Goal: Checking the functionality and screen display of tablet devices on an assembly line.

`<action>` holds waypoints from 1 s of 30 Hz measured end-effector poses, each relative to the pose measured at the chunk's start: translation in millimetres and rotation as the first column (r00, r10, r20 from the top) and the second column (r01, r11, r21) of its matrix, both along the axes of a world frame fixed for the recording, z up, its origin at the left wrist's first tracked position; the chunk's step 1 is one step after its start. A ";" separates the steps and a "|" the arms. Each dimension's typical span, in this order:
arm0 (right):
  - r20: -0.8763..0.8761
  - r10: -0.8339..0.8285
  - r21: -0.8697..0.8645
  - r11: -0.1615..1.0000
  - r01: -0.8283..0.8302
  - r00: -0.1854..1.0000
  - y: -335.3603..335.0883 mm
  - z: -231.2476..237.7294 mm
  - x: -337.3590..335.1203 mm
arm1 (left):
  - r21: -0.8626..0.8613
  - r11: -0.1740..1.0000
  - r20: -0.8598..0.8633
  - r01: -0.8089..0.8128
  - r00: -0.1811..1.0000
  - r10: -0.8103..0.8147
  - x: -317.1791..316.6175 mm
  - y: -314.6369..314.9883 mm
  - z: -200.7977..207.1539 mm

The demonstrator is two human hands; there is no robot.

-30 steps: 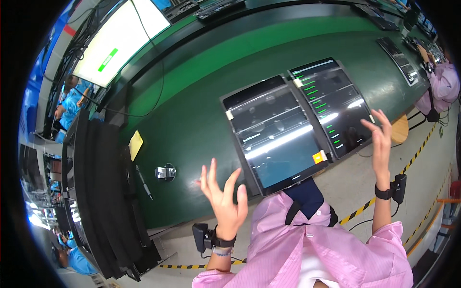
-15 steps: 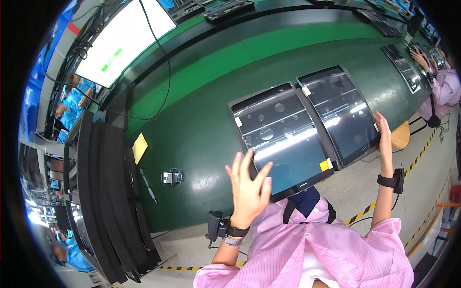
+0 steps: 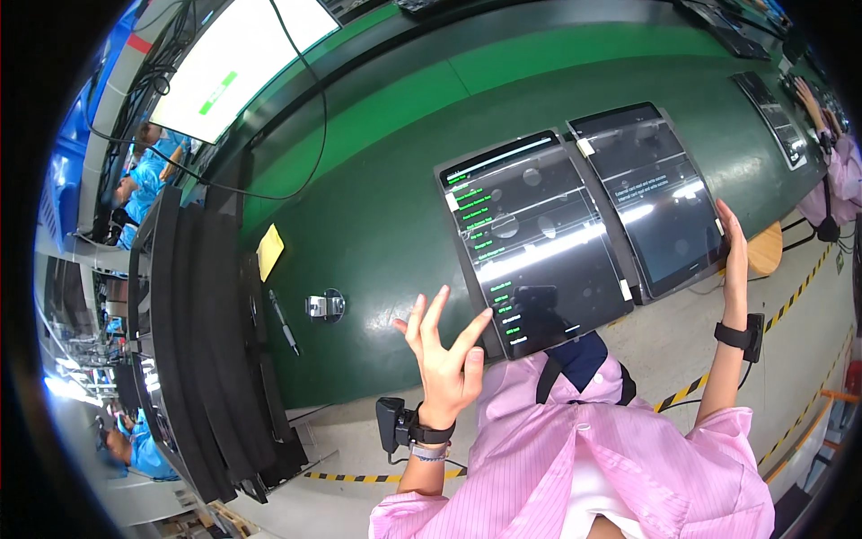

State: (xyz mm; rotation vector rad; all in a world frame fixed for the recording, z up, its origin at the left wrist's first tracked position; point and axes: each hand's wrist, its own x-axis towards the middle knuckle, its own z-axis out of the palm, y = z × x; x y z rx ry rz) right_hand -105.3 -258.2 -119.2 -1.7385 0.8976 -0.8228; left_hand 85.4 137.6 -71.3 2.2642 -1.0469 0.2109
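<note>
Head view: at lower centre, wide-spread fingers of left hand [image 3: 447, 377], beside left tablet [image 3: 543, 256] in mid-frame; at right, close-together fingers of right hand [image 3: 734, 244], along outer edge of right tablet [image 3: 660, 216]; cannot tell any grip. Probably stiff, slippery, fragile; better to hold by both long edges.

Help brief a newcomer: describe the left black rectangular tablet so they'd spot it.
Find the dark green table. By its near edge, the black rectangular tablet lies between the bare left hand and another black tablet; only it shows a green text column.
</note>
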 end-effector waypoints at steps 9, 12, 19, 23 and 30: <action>0.068 0.050 0.021 0.998 -0.051 0.996 -4.9 -9.5 -3.4 | 0.077 0.991 -0.019 0.110 0.994 -0.109 -3.7 -6.5 -5.5; 0.056 0.056 0.021 0.998 -0.057 0.997 -2.3 -4.8 -3.2 | -0.049 0.999 0.030 0.014 0.999 -0.012 -4.5 -4.8 -5.4; 0.042 0.069 0.052 0.996 -0.071 0.997 3.6 5.0 -5.8 | -0.377 0.922 -0.505 -0.085 0.854 -0.128 -2.2 -16.5 -25.0; -0.018 0.103 0.061 0.993 -0.101 0.995 19.4 15.8 -7.6 | -0.369 0.918 -0.544 -0.146 0.834 -0.087 -7.7 -27.6 -22.3; -0.060 0.167 -0.024 0.985 -0.169 0.984 -17.7 37.3 -9.2 | -0.209 0.966 -0.217 -0.154 0.970 0.108 34.2 -11.7 8.5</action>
